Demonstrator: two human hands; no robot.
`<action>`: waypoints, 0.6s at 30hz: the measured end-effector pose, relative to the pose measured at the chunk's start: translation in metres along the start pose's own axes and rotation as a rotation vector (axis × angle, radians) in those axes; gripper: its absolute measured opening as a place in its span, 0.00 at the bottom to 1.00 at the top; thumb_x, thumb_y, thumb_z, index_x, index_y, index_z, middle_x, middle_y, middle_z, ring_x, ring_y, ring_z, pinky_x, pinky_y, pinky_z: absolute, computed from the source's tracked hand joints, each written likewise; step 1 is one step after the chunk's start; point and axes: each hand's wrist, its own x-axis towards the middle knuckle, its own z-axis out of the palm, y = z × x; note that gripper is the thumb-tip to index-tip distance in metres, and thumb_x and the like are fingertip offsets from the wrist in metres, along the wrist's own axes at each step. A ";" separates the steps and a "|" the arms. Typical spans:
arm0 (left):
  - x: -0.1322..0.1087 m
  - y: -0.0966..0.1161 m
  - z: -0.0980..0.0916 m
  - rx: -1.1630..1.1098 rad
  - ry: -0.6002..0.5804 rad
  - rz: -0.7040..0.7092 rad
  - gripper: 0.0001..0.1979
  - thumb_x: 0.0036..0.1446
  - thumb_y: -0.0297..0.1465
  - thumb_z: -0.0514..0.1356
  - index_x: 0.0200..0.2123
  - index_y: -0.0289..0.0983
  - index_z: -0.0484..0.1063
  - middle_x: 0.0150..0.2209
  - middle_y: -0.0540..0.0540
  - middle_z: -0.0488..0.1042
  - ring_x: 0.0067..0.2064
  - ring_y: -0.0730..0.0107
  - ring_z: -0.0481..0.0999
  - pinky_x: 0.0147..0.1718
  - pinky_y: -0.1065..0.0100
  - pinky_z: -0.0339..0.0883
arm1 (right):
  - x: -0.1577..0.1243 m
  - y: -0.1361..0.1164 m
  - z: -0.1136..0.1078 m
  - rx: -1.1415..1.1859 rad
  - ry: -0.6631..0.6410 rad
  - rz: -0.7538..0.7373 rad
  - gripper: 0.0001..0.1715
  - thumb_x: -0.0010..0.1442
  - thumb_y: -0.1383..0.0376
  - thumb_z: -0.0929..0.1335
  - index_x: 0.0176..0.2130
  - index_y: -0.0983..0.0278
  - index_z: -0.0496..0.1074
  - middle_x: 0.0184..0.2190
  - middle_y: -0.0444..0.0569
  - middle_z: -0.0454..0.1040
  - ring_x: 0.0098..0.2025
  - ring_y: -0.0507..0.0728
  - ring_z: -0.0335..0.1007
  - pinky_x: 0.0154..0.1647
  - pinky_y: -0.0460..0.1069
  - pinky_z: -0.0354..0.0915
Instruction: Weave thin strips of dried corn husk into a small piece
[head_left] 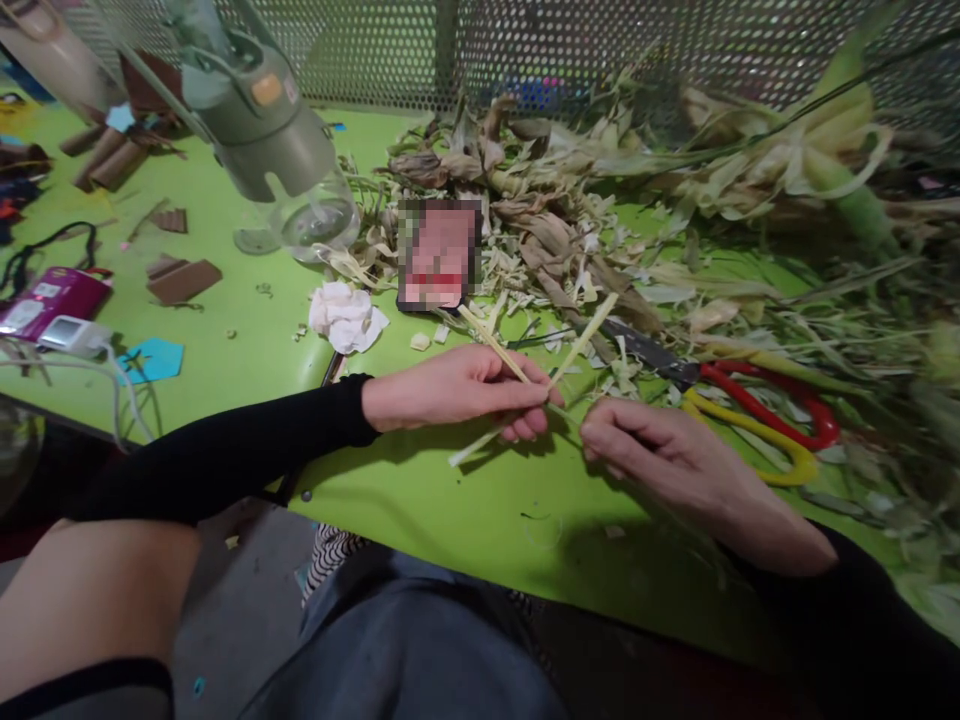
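So the crossed husk strips [589, 336] are up over the green counter [480, 510], just left of the scissors [686, 374]. Left hand [465, 385] has its fingers pinched on the crossing, right hand [675, 450] has its fingers curled on a thin strand [566, 412]. Phone [439, 250]'s farther left of the scissors, tissue [345, 318] past that.

From the person's head, one camera looks forward and down, close over the left hand [469, 388] and right hand [679, 460], taking in the tabletop [427, 500] from near edge to perforated screen [375, 55] behind.
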 end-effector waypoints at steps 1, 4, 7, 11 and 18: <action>0.001 -0.001 -0.001 -0.061 0.007 -0.012 0.06 0.68 0.27 0.58 0.40 0.32 0.74 0.33 0.47 0.80 0.33 0.76 0.79 0.45 0.65 0.74 | 0.001 0.000 -0.002 0.001 0.002 0.023 0.34 0.62 0.35 0.68 0.25 0.59 0.72 0.19 0.43 0.66 0.21 0.52 0.60 0.20 0.48 0.57; 0.003 -0.004 -0.003 -0.204 0.029 -0.030 0.10 0.66 0.23 0.54 0.40 0.32 0.76 0.35 0.44 0.82 0.34 0.73 0.80 0.47 0.63 0.75 | 0.003 -0.004 -0.006 -0.068 0.057 0.044 0.37 0.65 0.33 0.63 0.27 0.58 0.74 0.22 0.47 0.72 0.24 0.55 0.65 0.24 0.51 0.61; 0.004 -0.008 -0.002 -0.263 0.018 -0.032 0.10 0.61 0.20 0.55 0.40 0.31 0.77 0.36 0.42 0.83 0.34 0.73 0.81 0.48 0.63 0.76 | 0.003 -0.007 -0.006 -0.139 0.190 0.015 0.36 0.65 0.33 0.61 0.33 0.57 0.77 0.26 0.49 0.76 0.27 0.57 0.69 0.25 0.51 0.61; 0.006 -0.011 0.003 -0.270 0.001 -0.030 0.10 0.62 0.18 0.56 0.40 0.31 0.76 0.36 0.42 0.83 0.35 0.74 0.81 0.48 0.64 0.75 | 0.002 -0.005 0.001 -0.142 0.236 -0.005 0.33 0.65 0.34 0.65 0.36 0.58 0.77 0.26 0.48 0.77 0.26 0.57 0.68 0.24 0.51 0.61; 0.005 -0.014 0.013 -0.079 -0.079 -0.051 0.06 0.65 0.25 0.62 0.35 0.31 0.76 0.33 0.47 0.80 0.34 0.78 0.79 0.46 0.67 0.76 | 0.004 -0.002 0.014 -0.023 0.232 -0.005 0.28 0.61 0.39 0.71 0.46 0.57 0.80 0.36 0.50 0.81 0.34 0.58 0.77 0.32 0.52 0.72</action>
